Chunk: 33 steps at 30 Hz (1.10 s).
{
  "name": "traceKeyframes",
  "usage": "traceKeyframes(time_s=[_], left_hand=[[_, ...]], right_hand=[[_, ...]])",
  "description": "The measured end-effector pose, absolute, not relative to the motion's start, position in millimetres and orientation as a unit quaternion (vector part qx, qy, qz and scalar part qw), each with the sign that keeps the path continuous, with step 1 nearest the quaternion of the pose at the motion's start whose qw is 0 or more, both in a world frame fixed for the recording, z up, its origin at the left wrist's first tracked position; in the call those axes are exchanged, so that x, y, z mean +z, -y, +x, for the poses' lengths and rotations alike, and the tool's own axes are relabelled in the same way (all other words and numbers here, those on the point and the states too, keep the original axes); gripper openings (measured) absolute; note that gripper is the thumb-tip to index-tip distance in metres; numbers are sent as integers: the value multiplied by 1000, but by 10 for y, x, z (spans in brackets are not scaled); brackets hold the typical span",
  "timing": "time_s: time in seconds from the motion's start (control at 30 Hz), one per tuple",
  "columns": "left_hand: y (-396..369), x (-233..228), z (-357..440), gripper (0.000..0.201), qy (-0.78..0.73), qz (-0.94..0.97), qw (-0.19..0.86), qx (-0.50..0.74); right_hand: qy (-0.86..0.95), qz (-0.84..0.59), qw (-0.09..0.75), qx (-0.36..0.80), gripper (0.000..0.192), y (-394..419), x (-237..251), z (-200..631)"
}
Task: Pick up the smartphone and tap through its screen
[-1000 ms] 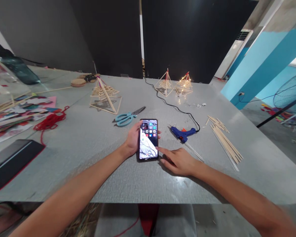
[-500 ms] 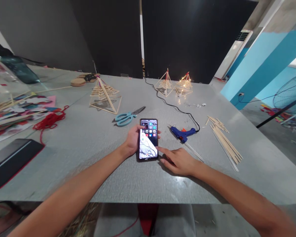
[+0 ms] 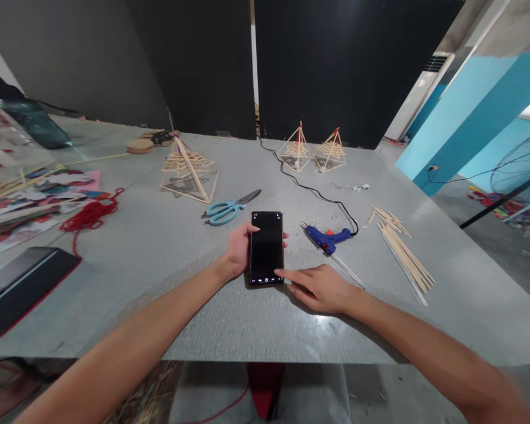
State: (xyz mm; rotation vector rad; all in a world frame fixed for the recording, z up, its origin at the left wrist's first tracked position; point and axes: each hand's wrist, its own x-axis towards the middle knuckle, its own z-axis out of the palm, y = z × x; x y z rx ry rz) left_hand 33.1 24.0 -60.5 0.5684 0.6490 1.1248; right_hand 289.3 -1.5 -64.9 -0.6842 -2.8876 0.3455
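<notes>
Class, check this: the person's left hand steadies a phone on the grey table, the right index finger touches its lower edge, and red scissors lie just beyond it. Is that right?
Not quite: the head view shows the scissors have teal handles, not red. The left hand does steady the phone on the table, with the right hand touching its lower edge.

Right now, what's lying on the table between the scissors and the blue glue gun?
The phone lies between the scissors and the glue gun. The left hand holds it, and the right hand touches its lower edge. The head view shows this.
</notes>
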Motion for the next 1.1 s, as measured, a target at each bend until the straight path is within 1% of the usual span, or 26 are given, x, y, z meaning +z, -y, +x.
traceKeyframes(time_s=[0.13,0.23,0.57,0.87,1.1], left_hand=[[-239,-617,319,54,-304,260,762,510],[-243,-625,309,56,-303,269,768,497],[-266,-629,334,53,-297,246,768,511],[-278,-677,325,60,-290,251,765,517],[-275,-660,323,50,-323,275,748,510]], right_hand=[[976,-185,69,95,46,10,-638,2906],[977,-184,68,88,45,17,-640,2897],[969,-212,86,91,47,19,-674,2883],[968,-217,56,110,51,21,-635,2887],[963,-233,58,125,53,26,-633,2884]])
